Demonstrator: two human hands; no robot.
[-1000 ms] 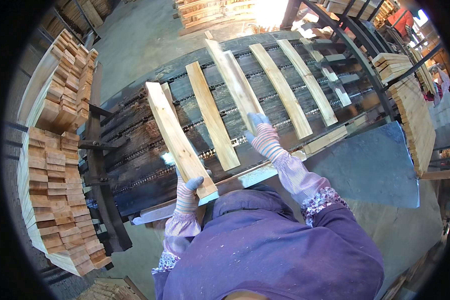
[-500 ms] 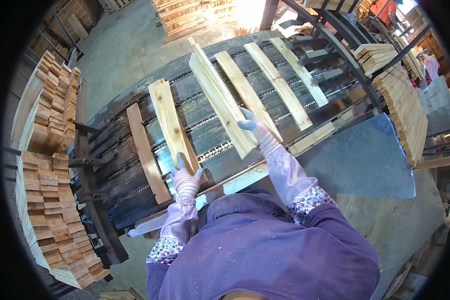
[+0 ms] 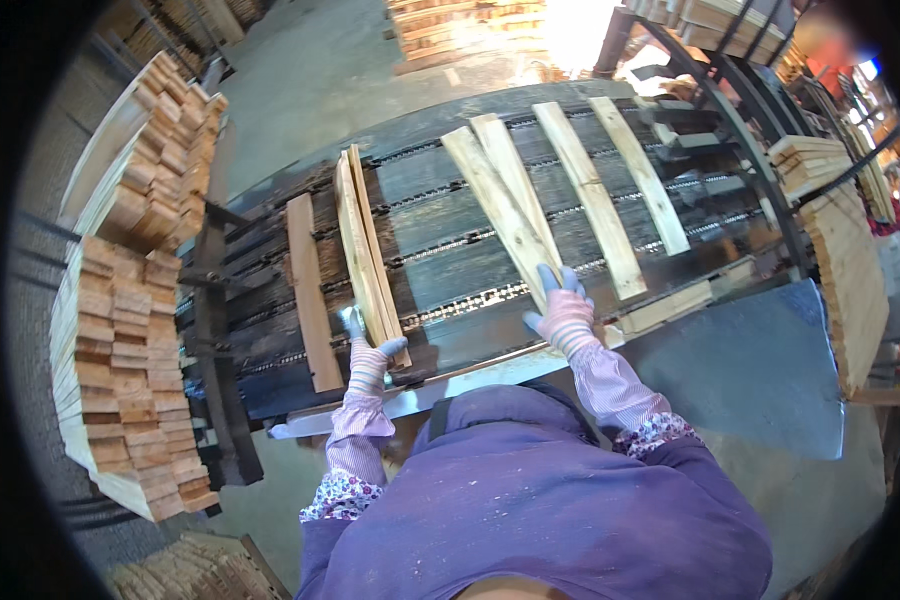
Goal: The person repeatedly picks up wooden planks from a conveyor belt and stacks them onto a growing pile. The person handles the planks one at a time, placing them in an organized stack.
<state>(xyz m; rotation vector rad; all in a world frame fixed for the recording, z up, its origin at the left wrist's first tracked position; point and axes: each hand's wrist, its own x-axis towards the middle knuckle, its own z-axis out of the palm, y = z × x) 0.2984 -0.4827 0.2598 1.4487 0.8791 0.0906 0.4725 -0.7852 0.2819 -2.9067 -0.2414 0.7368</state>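
Observation:
My left hand (image 3: 368, 362), in a striped glove, is closed around the near end of a wooden board (image 3: 358, 245). That board is tipped onto its narrow edge, with another thin strip of wood (image 3: 367, 215) close along its right side. My right hand (image 3: 568, 308), gloved the same way, grips the near end of a second board (image 3: 495, 205) between thumb and fingers. This one lies slanted, partly over a neighbouring board (image 3: 518, 180). All rest across a dark chain conveyor (image 3: 425, 205).
A reddish board (image 3: 310, 290) lies on the left, and two paler boards (image 3: 592, 200) (image 3: 642, 175) on the right. Stacked lumber (image 3: 120, 370) stands beyond the conveyor's left end. A metal sheet (image 3: 740, 365) and another stack (image 3: 850, 285) are at right.
The left board has turned from lying flat onto its edge. The right-hand board has come down from a tilt and now lies flatter, overlapping its neighbour. The whole view has shifted.

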